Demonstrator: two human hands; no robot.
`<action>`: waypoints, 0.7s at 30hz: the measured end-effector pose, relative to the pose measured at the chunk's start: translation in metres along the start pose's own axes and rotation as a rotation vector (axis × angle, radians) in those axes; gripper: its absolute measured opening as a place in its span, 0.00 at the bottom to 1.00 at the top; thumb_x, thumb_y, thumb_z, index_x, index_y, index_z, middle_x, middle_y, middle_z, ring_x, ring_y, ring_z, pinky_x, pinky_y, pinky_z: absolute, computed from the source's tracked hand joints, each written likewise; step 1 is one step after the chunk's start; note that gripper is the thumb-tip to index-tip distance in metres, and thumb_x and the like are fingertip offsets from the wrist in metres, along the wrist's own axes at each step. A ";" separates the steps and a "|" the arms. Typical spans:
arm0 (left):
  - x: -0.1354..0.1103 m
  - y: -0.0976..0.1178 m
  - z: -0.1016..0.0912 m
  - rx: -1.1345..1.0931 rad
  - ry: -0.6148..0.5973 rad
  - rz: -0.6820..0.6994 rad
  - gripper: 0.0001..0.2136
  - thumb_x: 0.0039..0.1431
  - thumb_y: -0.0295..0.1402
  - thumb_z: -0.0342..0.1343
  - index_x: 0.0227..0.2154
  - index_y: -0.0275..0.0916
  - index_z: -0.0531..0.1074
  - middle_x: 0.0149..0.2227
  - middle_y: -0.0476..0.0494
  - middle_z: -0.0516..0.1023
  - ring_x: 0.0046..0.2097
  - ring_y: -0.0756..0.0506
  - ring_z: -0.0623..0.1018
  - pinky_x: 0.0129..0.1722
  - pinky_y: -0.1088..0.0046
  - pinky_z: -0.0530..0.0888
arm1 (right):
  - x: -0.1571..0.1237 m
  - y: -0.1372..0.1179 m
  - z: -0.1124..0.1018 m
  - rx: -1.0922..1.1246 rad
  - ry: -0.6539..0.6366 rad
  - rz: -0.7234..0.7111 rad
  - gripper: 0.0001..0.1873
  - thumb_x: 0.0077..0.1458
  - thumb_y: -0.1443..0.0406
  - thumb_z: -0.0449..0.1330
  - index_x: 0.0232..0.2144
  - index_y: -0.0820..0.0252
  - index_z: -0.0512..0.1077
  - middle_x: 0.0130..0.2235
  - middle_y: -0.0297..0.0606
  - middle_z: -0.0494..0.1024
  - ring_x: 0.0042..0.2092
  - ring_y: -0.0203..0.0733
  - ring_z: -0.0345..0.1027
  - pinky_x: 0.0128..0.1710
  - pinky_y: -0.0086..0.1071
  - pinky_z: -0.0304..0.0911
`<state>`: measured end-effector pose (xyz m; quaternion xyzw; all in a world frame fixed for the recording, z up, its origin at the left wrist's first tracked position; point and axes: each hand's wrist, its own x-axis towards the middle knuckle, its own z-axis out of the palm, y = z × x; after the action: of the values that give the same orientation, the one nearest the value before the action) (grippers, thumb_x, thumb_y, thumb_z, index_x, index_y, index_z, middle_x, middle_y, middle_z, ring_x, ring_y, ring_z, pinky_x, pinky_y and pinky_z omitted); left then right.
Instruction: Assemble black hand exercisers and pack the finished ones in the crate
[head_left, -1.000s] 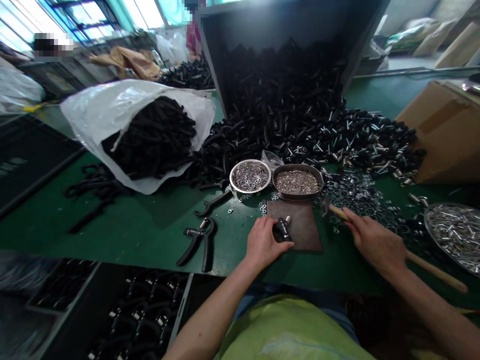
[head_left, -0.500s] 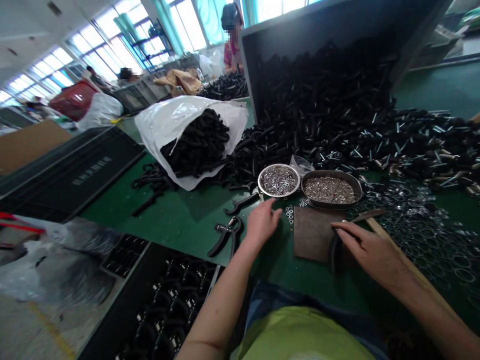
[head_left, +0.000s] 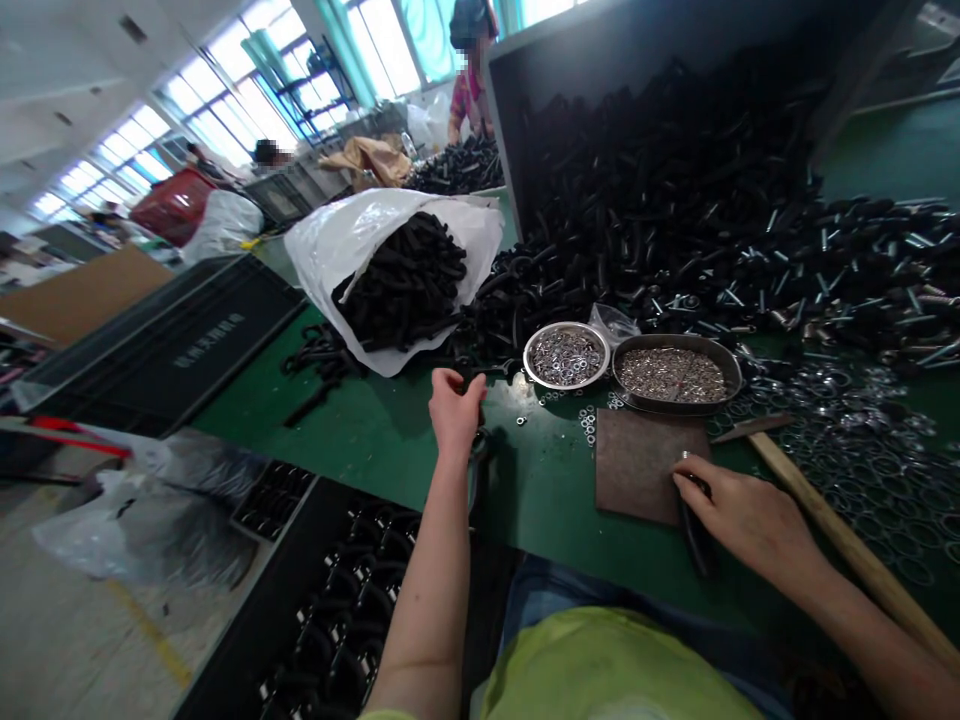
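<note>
My left hand [head_left: 454,405] reaches out over the green table [head_left: 360,440] with its fingers curled round a loose black handle piece [head_left: 474,374]. Just below it lies a black hand-grip part [head_left: 480,460], partly hidden by my forearm. My right hand [head_left: 742,515] rests at the near right corner of a brown plate [head_left: 641,465], closed on a black handle [head_left: 694,535] that points toward me. A hammer [head_left: 840,530] with a wooden shaft lies on the table just right of that hand, not held.
A round bowl of washers [head_left: 566,355] and an oval dish of small metal parts [head_left: 675,372] stand behind the plate. A white bag of black handles [head_left: 397,270] and a big heap [head_left: 675,200] fill the back. Metal rings [head_left: 862,440] lie at the right, black crates [head_left: 322,620] low at left.
My left hand has moved left from beside the washers and closed on the black handle piece. My right hand has drawn its black handle slightly nearer to me.
</note>
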<state>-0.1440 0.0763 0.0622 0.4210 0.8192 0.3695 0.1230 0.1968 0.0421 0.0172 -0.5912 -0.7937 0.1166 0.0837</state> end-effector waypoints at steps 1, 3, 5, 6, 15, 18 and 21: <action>-0.010 0.004 -0.001 -0.217 -0.015 0.004 0.19 0.50 0.42 0.58 0.43 0.41 0.63 0.32 0.50 0.73 0.33 0.48 0.77 0.34 0.74 0.71 | 0.000 0.000 -0.002 0.119 -0.002 0.014 0.14 0.57 0.57 0.50 0.37 0.51 0.73 0.32 0.35 0.80 0.29 0.44 0.73 0.24 0.32 0.61; -0.038 0.014 0.003 -0.568 -0.188 -0.004 0.23 0.43 0.37 0.63 0.42 0.40 0.63 0.27 0.54 0.70 0.28 0.50 0.75 0.30 0.75 0.71 | -0.002 -0.005 -0.008 0.417 0.000 0.035 0.14 0.57 0.56 0.51 0.38 0.54 0.73 0.34 0.36 0.79 0.31 0.42 0.73 0.27 0.31 0.63; -0.070 0.026 0.011 -0.760 -0.463 -0.081 0.18 0.42 0.36 0.64 0.35 0.39 0.66 0.23 0.56 0.66 0.22 0.53 0.70 0.23 0.78 0.68 | -0.006 -0.015 -0.018 0.706 0.014 0.071 0.16 0.57 0.55 0.52 0.39 0.56 0.73 0.31 0.36 0.78 0.27 0.39 0.70 0.24 0.30 0.62; -0.087 0.032 0.016 -0.821 -0.575 -0.147 0.16 0.43 0.36 0.63 0.33 0.38 0.65 0.21 0.57 0.64 0.19 0.55 0.66 0.19 0.80 0.64 | -0.009 -0.022 -0.024 0.816 0.034 0.095 0.16 0.57 0.55 0.52 0.39 0.57 0.73 0.28 0.35 0.77 0.24 0.37 0.68 0.21 0.29 0.60; -0.160 0.073 0.033 -0.977 -0.983 -0.228 0.31 0.32 0.39 0.71 0.42 0.40 0.67 0.36 0.46 0.75 0.34 0.48 0.74 0.31 0.76 0.71 | -0.023 -0.059 -0.051 0.863 0.358 0.024 0.11 0.57 0.60 0.54 0.33 0.57 0.75 0.32 0.36 0.79 0.32 0.38 0.72 0.29 0.27 0.66; -0.166 0.080 0.034 -1.019 -0.966 -0.167 0.31 0.36 0.33 0.70 0.47 0.41 0.66 0.47 0.43 0.73 0.48 0.43 0.73 0.47 0.67 0.70 | -0.023 -0.058 -0.050 0.752 0.366 -0.069 0.09 0.57 0.63 0.54 0.33 0.57 0.74 0.32 0.34 0.79 0.33 0.37 0.73 0.33 0.27 0.66; -0.168 0.081 0.036 -0.982 -0.951 -0.130 0.29 0.39 0.31 0.68 0.47 0.41 0.65 0.44 0.44 0.74 0.47 0.44 0.73 0.48 0.66 0.71 | -0.022 -0.055 -0.049 0.694 0.314 -0.139 0.09 0.58 0.63 0.53 0.33 0.57 0.73 0.31 0.33 0.79 0.32 0.36 0.73 0.33 0.27 0.65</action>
<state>0.0264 -0.0070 0.0763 0.3830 0.4373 0.4649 0.6678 0.1665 0.0099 0.0803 -0.4831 -0.7227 0.2803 0.4071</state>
